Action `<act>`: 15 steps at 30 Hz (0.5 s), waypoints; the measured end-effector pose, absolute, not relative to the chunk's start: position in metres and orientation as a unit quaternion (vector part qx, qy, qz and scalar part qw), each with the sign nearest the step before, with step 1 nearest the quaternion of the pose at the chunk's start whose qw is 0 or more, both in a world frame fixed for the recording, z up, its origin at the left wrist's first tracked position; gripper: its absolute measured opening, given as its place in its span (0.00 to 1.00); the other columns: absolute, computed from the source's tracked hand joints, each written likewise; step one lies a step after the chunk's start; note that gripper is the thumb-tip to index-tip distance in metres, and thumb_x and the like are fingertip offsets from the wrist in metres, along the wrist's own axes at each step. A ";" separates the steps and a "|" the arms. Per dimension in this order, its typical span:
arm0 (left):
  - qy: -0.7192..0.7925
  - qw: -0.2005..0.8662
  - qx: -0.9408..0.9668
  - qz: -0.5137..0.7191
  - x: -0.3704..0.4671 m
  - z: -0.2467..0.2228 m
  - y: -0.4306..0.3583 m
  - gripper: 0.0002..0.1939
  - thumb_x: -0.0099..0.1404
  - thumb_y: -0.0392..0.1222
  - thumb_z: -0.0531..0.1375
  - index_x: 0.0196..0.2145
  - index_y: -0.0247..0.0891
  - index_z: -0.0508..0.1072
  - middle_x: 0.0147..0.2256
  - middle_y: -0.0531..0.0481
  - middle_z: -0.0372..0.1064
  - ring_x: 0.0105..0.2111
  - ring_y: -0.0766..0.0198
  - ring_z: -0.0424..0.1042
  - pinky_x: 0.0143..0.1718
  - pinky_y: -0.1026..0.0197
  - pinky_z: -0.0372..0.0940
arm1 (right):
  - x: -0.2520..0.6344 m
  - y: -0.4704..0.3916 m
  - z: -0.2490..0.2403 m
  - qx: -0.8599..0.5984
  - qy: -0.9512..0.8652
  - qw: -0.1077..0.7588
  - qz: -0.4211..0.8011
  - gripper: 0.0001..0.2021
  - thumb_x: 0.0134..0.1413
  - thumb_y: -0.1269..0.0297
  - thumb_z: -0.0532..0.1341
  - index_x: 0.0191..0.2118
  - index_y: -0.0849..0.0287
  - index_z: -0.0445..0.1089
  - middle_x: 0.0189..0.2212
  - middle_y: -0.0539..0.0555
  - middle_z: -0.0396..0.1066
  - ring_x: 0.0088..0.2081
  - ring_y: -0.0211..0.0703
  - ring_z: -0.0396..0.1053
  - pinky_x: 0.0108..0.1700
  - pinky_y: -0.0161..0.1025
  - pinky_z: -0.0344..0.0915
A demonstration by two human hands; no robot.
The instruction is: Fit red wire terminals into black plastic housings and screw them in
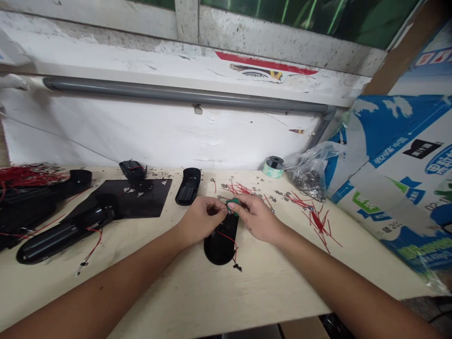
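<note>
Near the middle of the table lies a black plastic housing (219, 245) with a rounded near end; a red wire (235, 246) runs over it to a small dark connector (238, 267). Above its far part both hands meet. My right hand (259, 217) pinches a small green piece (233, 205) between thumb and fingers. Close beside it, my left hand (202, 220) is closed in a pinch at a tiny metal part (229, 211); what exactly lies between its fingertips is too small to make out.
Black housings (63, 233) with red wires lie at the left by a black mat (141, 200). A small black shell (188, 187) stands behind my left hand. Red wires (319, 221), a tape roll (273, 167), a bag of metal parts (310, 179) and a carton (399, 179) are right.
</note>
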State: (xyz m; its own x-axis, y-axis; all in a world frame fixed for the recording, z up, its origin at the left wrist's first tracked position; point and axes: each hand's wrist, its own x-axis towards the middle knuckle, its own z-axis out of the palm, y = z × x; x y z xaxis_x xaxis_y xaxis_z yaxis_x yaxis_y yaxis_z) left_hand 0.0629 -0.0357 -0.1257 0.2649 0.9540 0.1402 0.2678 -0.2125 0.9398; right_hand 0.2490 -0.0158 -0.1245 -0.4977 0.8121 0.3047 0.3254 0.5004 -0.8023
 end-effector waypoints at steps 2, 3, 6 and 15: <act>0.456 0.431 0.669 0.399 0.063 -0.126 -0.036 0.08 0.59 0.40 0.60 0.29 0.32 0.75 0.26 0.50 0.71 0.24 0.71 0.66 0.25 0.69 0.60 | 0.249 -0.016 -0.125 -0.364 -0.787 0.349 0.355 0.15 0.66 0.55 0.55 0.34 0.62 0.69 0.29 0.50 0.64 0.32 0.36 0.59 0.34 0.32 0.56; 0.457 0.430 0.669 0.398 0.063 -0.126 -0.036 0.08 0.60 0.40 0.60 0.30 0.32 0.75 0.25 0.51 0.71 0.24 0.71 0.65 0.25 0.69 0.60 | 0.249 -0.016 -0.126 -0.369 -0.785 0.349 0.356 0.16 0.66 0.55 0.55 0.33 0.62 0.68 0.28 0.50 0.63 0.31 0.35 0.58 0.33 0.32 0.56; 0.460 0.428 0.671 0.394 0.062 -0.127 -0.035 0.08 0.60 0.40 0.60 0.30 0.32 0.75 0.24 0.52 0.69 0.23 0.72 0.64 0.24 0.69 0.58 | 0.250 -0.016 -0.126 -0.380 -0.784 0.343 0.351 0.16 0.66 0.55 0.55 0.32 0.62 0.67 0.26 0.49 0.61 0.29 0.34 0.56 0.31 0.31 0.54; 0.453 0.435 0.677 0.383 0.062 -0.131 -0.034 0.11 0.61 0.43 0.60 0.30 0.31 0.75 0.24 0.52 0.65 0.24 0.72 0.61 0.24 0.69 0.55 | 0.244 -0.019 -0.128 -0.398 -0.810 0.355 0.243 0.14 0.64 0.61 0.54 0.29 0.62 0.62 0.25 0.50 0.62 0.28 0.35 0.57 0.31 0.33 0.52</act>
